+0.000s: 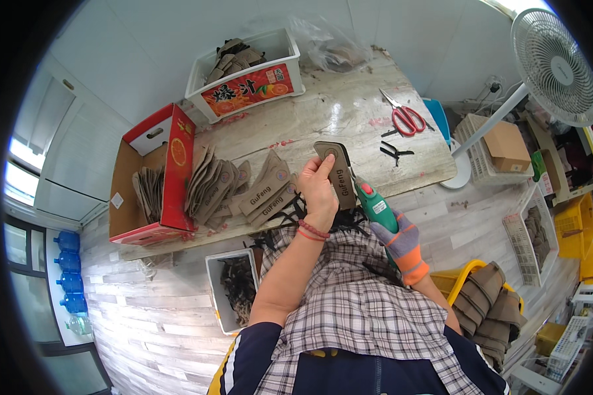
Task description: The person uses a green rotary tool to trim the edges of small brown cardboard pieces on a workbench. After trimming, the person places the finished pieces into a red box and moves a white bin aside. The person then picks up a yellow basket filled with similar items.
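Note:
My bare left hand (319, 191) pinches a flat brown piece with dark edges and print (342, 179), held upright near the table's front edge. In my right hand (405, 247), gloved in grey and orange, is a green handheld power tool (373, 205), its narrow metal tip close to the piece's right edge. Whether the tip touches is too small to tell. Black offcut strips (352, 220) lie across my checked apron below. Left of my left hand, similar brown pieces (268, 191) lie overlapping on the table.
Red-handled scissors (410, 122) and black scraps (396, 153) lie at the table's right. A red carton (181, 158) and a white bin (293, 72) hold brown pieces. An offcut bin (211, 280) stands below left, a yellow basket (451, 283) at right. A fan (520, 95) stands beyond.

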Available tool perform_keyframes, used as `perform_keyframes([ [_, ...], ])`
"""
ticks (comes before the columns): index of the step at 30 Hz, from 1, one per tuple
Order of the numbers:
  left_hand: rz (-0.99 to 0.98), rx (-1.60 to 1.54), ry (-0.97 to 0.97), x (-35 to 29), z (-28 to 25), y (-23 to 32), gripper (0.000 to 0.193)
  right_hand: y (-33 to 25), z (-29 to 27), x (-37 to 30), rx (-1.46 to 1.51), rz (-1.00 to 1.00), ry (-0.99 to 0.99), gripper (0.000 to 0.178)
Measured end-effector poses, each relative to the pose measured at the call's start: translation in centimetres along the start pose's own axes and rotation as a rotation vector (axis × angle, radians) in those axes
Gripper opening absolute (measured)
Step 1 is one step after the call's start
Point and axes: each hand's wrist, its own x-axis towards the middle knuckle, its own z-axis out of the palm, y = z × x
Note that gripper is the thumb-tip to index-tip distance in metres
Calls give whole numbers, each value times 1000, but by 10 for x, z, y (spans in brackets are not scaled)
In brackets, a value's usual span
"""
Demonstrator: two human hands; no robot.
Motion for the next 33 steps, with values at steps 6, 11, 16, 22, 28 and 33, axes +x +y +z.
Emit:
perform_keyframes([
  [6,-60,-36,-11,-7,-2,-16,5,-6,-3,0,66,11,-8,54],
  [11,-101,18,-37,-11,-6,-20,7,-4,-5,1,58,-12,2,51],
  [16,-143,43,-81,-18,-6,-20,10,-7,-7,2,25,-51,31,51],
  [22,-133,200,-134,-24,-8,-9,11,-14,-12,3,75,-28,-17,51],
  [28,-21,381,-167,-18,-11,5,16,-21,-16,-1,33,30,-54,50],
  [33,172,596,-232,-12,-15,10,18,-18,-14,-3,64,-82,-63,43],
])
